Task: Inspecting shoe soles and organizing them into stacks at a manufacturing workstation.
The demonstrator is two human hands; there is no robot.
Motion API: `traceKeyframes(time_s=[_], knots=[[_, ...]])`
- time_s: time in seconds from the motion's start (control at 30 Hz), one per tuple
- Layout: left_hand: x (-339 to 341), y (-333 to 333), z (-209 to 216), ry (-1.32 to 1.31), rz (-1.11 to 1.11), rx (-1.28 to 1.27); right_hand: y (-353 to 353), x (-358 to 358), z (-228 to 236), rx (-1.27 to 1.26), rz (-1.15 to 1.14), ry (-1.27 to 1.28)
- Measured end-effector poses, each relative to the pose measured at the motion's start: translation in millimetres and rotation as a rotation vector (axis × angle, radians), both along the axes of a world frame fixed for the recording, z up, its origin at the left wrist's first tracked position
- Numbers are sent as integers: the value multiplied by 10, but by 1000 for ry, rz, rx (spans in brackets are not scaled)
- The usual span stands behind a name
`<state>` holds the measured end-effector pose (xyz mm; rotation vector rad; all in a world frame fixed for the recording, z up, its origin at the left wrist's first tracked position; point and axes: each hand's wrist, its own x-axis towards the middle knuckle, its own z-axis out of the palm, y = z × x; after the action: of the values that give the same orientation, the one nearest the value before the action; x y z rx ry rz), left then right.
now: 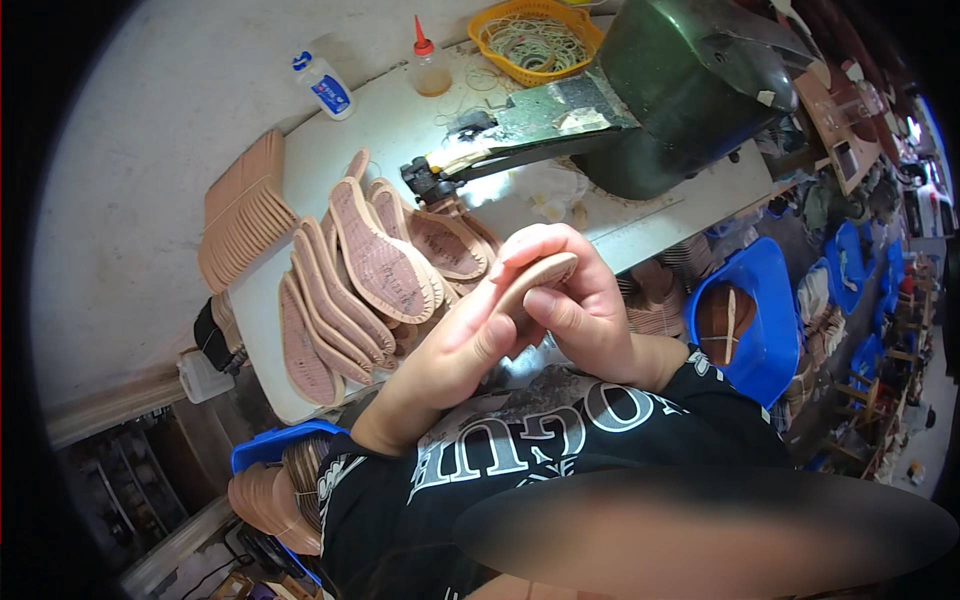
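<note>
Close to my chest, both hands grip one tan shoe insole (540, 275), which is seen nearly edge-on. My left hand (455, 345) wraps its near side, thumb pointing up along it. Across its other end curl the fingers of my right hand (580, 300), with the thumb pressed on its face. The lower part of the insole is hidden between my palms. Left of my hands, a loose pile of stitched insoles (375, 255) with pinkish-brown faces and pale edges lies on the white table (265, 345). The green sewing machine (660, 110) stands just beyond, its head over the pile's far edge.
A neat stack of tan insoles (245, 215) lines the table's left edge. Along the back stand a white bottle (325, 88), a red-tipped squeeze bottle (430, 72) and a yellow basket (490, 40) of cord. Blue bins (765, 320) with shoe parts flank me on both sides.
</note>
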<state>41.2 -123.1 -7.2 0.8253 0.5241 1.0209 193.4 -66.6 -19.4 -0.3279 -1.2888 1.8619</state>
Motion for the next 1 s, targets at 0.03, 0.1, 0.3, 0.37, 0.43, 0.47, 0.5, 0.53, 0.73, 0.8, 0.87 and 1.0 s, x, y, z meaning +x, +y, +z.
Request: traceKeyframes(time_s=[0.03,0.1,0.3,0.37,0.43,0.47,0.5,0.53,0.73,0.8,0.87,1.0], knots=[[13,4,19,240,89,153,9,-43,-55,38,-8,81],[-19,10,8,518,145,344,11,-40,-70,10,34,151],[-8,55,-2,667,147,482,93,-2,-58,81,64,219],[2,53,-7,690,137,475,109,4,-82,118,39,219],[-1,86,-25,799,180,606,115,-3,-87,58,75,314],[-7,71,-33,810,187,601,103,-17,-82,54,86,322],[-15,58,-39,827,196,627,95,-26,-65,62,48,244],[-30,45,-45,846,209,652,87,-37,-50,70,15,166],[-75,-3,11,267,382,461,40,-123,-135,64,172,159],[-275,15,-37,-96,476,374,12,-225,-149,437,142,-294],[-414,-60,97,64,832,196,-25,-300,-237,333,439,-426],[-1364,-253,-236,719,1258,163,20,-658,-56,608,274,-385]])
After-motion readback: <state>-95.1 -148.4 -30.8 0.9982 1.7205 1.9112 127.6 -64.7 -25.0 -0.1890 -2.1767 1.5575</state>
